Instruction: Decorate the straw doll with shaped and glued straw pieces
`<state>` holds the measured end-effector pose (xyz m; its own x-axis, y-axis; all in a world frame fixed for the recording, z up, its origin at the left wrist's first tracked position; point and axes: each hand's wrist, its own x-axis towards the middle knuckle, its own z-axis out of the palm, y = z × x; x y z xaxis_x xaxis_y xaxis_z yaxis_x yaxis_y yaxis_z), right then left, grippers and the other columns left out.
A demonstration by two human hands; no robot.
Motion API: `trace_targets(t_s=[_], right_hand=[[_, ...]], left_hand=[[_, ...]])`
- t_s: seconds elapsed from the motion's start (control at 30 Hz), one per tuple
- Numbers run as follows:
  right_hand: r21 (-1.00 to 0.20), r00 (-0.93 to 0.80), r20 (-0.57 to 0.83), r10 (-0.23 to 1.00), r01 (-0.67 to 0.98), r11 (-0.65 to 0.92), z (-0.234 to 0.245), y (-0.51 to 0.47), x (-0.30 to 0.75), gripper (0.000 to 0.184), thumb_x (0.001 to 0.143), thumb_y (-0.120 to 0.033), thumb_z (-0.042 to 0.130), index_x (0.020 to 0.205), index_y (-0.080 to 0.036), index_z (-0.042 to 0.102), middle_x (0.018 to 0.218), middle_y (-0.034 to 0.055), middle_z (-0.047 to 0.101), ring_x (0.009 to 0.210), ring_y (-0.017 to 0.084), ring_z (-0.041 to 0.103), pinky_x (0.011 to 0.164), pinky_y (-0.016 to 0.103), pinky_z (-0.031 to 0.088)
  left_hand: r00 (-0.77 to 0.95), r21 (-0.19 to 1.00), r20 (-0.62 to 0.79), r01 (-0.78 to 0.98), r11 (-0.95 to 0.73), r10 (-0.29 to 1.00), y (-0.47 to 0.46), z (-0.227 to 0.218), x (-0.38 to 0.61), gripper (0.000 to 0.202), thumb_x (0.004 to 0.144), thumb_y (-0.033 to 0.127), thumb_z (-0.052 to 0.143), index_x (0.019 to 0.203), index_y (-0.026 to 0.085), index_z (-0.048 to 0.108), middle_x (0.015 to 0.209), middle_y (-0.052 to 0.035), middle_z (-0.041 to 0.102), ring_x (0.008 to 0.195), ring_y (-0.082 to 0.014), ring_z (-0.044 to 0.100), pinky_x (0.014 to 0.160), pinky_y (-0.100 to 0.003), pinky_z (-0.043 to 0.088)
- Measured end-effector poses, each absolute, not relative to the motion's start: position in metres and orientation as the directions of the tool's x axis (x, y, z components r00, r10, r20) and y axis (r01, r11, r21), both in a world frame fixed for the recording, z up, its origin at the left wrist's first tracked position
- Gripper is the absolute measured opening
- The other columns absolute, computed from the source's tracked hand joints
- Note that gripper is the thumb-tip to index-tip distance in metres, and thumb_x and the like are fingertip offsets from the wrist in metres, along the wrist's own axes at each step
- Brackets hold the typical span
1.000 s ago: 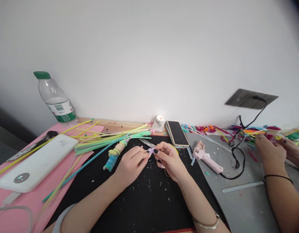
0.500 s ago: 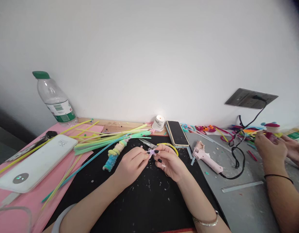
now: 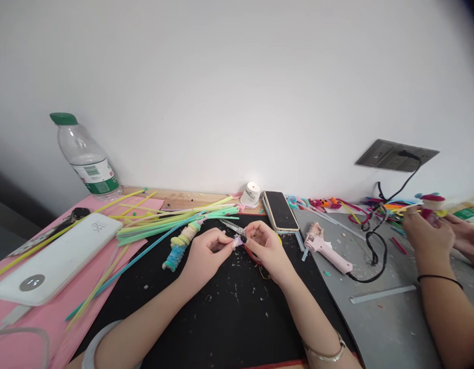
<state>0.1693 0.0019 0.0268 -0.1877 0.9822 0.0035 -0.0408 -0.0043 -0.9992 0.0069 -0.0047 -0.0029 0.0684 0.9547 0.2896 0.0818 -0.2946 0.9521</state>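
Note:
A small purple fuzzy piece, which looks like a pipe cleaner bit (image 3: pixel 238 242), is pinched between the thumb and fingers of my left hand (image 3: pixel 207 253). My right hand (image 3: pixel 268 251) closes on its other side, thumb and index finger against it. Partly covered by that hand, scissors (image 3: pixel 233 226) with red handles lie on the black mat (image 3: pixel 221 318). Left of my hands rests a coiled pipe-cleaner figure (image 3: pixel 182 243) in blue, yellow and cream.
Loose pipe cleaners (image 3: pixel 175 220) and a power bank (image 3: pixel 58 259) lie left, near a bottle (image 3: pixel 88 159). Behind are a white cup (image 3: pixel 252 195) and a phone (image 3: pixel 280 211). A pink glue gun (image 3: pixel 329 251) with its cord lies right, near another person's hands (image 3: pixel 431 238).
My right hand's fingers have shifted their hold on the purple piece, with the thumb now over it. The scissors' red handles now show beneath that hand.

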Motion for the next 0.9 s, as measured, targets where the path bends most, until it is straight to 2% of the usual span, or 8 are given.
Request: trace_targets(t_s=[0.17, 0.3, 0.4, 0.6, 0.73, 0.9], right_hand=[[-0.995, -0.204, 0.090, 0.975, 0.026, 0.097, 0.029, 0.005, 0.179, 0.023, 0.082, -0.039, 0.060, 0.093, -0.019, 0.059, 0.073, -0.0010, 0.050, 0.054, 0.008, 0.040, 0.045, 0.020, 0.028], [-0.947, -0.260, 0.221, 0.940, 0.172, 0.271, 0.032, 0.004, 0.183, 0.020, 0.088, -0.034, 0.052, 0.092, -0.019, 0.065, 0.080, 0.0024, 0.056, 0.067, 0.013, 0.050, 0.058, 0.025, 0.038], [-0.887, -0.329, 0.308, 0.893, 0.240, 0.394, 0.033, 0.004, 0.183, 0.016, 0.088, -0.026, 0.052, 0.091, -0.020, 0.066, 0.089, 0.0050, 0.059, 0.078, 0.016, 0.054, 0.066, 0.027, 0.041], [-0.842, -0.369, 0.306, 0.878, 0.326, 0.430, 0.034, 0.005, 0.183, 0.017, 0.080, -0.011, 0.057, 0.092, -0.021, 0.065, 0.090, 0.0029, 0.059, 0.069, 0.013, 0.049, 0.059, 0.025, 0.037], [-0.802, -0.356, 0.326, 0.876, 0.385, 0.456, 0.031, 0.004, 0.184, 0.014, 0.079, -0.010, 0.061, 0.087, -0.020, 0.063, 0.086, 0.0013, 0.059, 0.061, 0.011, 0.043, 0.055, 0.024, 0.035], [-0.733, -0.358, 0.360, 0.862, 0.462, 0.499, 0.028, 0.004, 0.184, 0.010, 0.081, -0.012, 0.060, 0.087, -0.020, 0.063, 0.085, 0.0017, 0.060, 0.063, 0.011, 0.046, 0.057, 0.025, 0.036]], left_hand=[[0.074, 0.994, 0.076, -0.082, -0.070, 0.994, -0.004, 0.003, 0.008, 0.018, 0.070, 0.027, 0.071, 0.063, 0.015, 0.059, 0.065, -0.0006, 0.062, 0.065, -0.0129, 0.060, 0.063, -0.024, 0.047], [0.068, 0.993, 0.002, -0.122, 0.007, 0.998, -0.004, 0.007, 0.008, 0.019, 0.066, 0.028, 0.073, 0.063, 0.015, 0.061, 0.063, -0.0012, 0.065, 0.063, -0.0128, 0.060, 0.061, -0.023, 0.047], [0.076, 0.989, -0.029, -0.144, 0.040, 0.997, -0.004, 0.008, 0.008, 0.019, 0.065, 0.029, 0.075, 0.064, 0.014, 0.062, 0.062, -0.0014, 0.066, 0.062, -0.0125, 0.061, 0.061, -0.024, 0.047], [0.086, 0.981, -0.056, -0.178, 0.070, 0.995, -0.003, 0.008, 0.008, 0.021, 0.064, 0.031, 0.075, 0.065, 0.014, 0.063, 0.061, -0.0010, 0.066, 0.059, -0.0118, 0.060, 0.060, -0.024, 0.047], [0.093, 0.979, -0.060, -0.189, 0.077, 0.994, -0.004, 0.008, 0.008, 0.021, 0.064, 0.031, 0.076, 0.065, 0.014, 0.063, 0.061, -0.0008, 0.065, 0.059, -0.0116, 0.059, 0.061, -0.024, 0.047], [0.096, 0.981, -0.065, -0.177, 0.082, 0.993, -0.004, 0.006, 0.007, 0.021, 0.065, 0.032, 0.075, 0.066, 0.014, 0.063, 0.063, -0.0005, 0.065, 0.061, -0.0120, 0.060, 0.062, -0.024, 0.047]])
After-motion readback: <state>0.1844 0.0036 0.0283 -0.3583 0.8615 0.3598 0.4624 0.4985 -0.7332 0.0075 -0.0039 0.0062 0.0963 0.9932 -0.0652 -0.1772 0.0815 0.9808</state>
